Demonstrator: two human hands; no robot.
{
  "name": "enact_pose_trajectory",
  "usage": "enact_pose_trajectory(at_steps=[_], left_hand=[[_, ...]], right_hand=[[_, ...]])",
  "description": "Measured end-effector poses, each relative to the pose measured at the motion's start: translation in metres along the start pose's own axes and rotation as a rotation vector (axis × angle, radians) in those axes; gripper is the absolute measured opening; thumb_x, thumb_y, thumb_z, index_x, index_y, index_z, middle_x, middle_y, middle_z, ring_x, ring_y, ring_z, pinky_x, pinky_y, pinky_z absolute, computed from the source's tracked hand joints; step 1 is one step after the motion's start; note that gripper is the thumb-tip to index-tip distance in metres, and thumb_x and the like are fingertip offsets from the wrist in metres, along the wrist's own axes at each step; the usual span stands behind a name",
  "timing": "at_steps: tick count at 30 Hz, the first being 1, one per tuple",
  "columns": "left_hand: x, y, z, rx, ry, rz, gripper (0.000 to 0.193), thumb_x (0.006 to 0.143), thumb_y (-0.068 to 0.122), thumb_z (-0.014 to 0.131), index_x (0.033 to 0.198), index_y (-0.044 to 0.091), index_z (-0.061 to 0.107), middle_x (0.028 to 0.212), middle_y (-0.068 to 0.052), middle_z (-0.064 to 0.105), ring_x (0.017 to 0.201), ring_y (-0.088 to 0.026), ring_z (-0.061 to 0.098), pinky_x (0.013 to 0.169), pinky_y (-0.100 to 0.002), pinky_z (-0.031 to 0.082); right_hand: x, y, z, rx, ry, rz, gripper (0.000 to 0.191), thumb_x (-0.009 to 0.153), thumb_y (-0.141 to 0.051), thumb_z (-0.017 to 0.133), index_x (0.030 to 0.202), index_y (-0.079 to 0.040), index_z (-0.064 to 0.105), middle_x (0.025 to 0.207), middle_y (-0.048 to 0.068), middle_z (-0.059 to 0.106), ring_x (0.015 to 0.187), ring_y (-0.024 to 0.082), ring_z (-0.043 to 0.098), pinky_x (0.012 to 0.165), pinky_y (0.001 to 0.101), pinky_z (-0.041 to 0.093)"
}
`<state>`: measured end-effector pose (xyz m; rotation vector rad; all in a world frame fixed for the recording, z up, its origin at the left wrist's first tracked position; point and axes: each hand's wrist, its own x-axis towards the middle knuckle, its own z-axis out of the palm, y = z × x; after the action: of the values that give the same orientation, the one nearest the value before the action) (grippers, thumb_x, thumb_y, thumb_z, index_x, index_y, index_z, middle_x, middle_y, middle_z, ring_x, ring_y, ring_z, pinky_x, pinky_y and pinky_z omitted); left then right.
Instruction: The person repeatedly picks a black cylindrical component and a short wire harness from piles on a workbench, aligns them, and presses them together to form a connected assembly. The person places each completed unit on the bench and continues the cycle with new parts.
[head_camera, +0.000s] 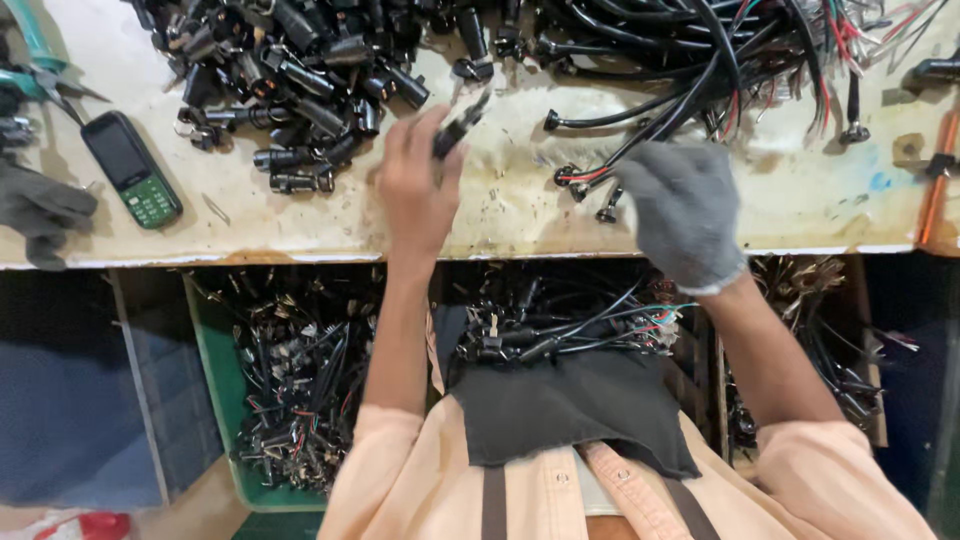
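Black connector (460, 125) pinched in bare left hand (415, 185) (gloved right hand (685, 210) closed on cable (640, 140))

On the worktop (300, 225) a heap of connectors (300, 80) lies at the far left; a tangle of cables (680, 50) lies at the far right; a phone (132, 168) lies left of the connectors, near the front edge; pliers (40, 75) lie behind the phone; below the worktop's front edge a bin (215, 380) of cut pieces stands left; a cloth (570, 410) on the lap carries wired connectors (560, 335).
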<state>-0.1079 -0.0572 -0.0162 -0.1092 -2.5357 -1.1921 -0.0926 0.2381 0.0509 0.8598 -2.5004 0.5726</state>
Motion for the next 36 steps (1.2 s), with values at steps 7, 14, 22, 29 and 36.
enact_pose_trajectory(at_steps=[7, 14, 22, 29, 36], left_hand=[[-0.04, 0.037, -0.013, -0.746, 0.245, -0.112, 0.041, 0.09, 0.023, 0.086, 0.117, 0.002, 0.062, 0.113, -0.007, 0.066, 0.092, -0.016, 0.066, 0.085, -0.03, 0.058], [-0.082, 0.085, -0.034, -0.698, -0.094, -0.128, 0.056, 0.078, 0.027, 0.094, 0.113, 0.008, 0.054, 0.101, -0.007, 0.064, 0.091, -0.013, 0.063, 0.082, -0.028, 0.055], [-0.086, 0.084, -0.012, -0.847, -0.256, -0.252, 0.019, 0.097, 0.021, 0.069, 0.096, 0.001, 0.068, 0.083, 0.001, 0.066, 0.078, -0.007, 0.06, 0.073, -0.023, 0.049], [-0.07, 0.064, -0.012, -0.77, -0.143, -0.56, 0.019, 0.101, 0.02, 0.067, 0.1, 0.001, 0.066, 0.078, 0.003, 0.06, 0.073, -0.006, 0.052, 0.068, -0.023, 0.044], [-0.059, 0.079, -0.024, -0.827, -0.316, -0.325, 0.035, 0.098, 0.026, 0.068, 0.124, 0.004, 0.06, 0.097, 0.002, 0.06, 0.088, -0.007, 0.054, 0.081, -0.022, 0.045]], right_hand=[[0.012, -0.024, 0.021, -0.094, -0.306, 0.179, 0.037, 0.087, -0.033, 0.089, 0.104, -0.007, 0.071, 0.072, 0.005, 0.063, 0.072, 0.029, 0.062, 0.072, 0.0472, 0.045], [0.06, -0.041, 0.022, 0.083, -0.161, 0.242, 0.011, 0.097, -0.011, 0.079, 0.098, -0.009, 0.068, 0.087, 0.01, 0.07, 0.08, 0.028, 0.07, 0.072, 0.0408, 0.055], [0.035, -0.062, -0.047, 0.382, -0.215, 0.207, 0.023, 0.086, -0.003, 0.08, 0.105, -0.005, 0.067, 0.092, 0.011, 0.07, 0.081, 0.028, 0.07, 0.072, 0.0379, 0.055], [-0.035, -0.034, -0.014, -0.171, -0.162, 0.296, 0.012, 0.095, -0.006, 0.076, 0.097, -0.009, 0.065, 0.101, 0.01, 0.064, 0.094, 0.033, 0.06, 0.083, 0.042, 0.048], [-0.061, -0.026, -0.008, -0.147, -0.202, 0.386, 0.019, 0.099, -0.014, 0.078, 0.111, -0.009, 0.064, 0.098, 0.013, 0.062, 0.092, 0.035, 0.062, 0.08, 0.0459, 0.049]])
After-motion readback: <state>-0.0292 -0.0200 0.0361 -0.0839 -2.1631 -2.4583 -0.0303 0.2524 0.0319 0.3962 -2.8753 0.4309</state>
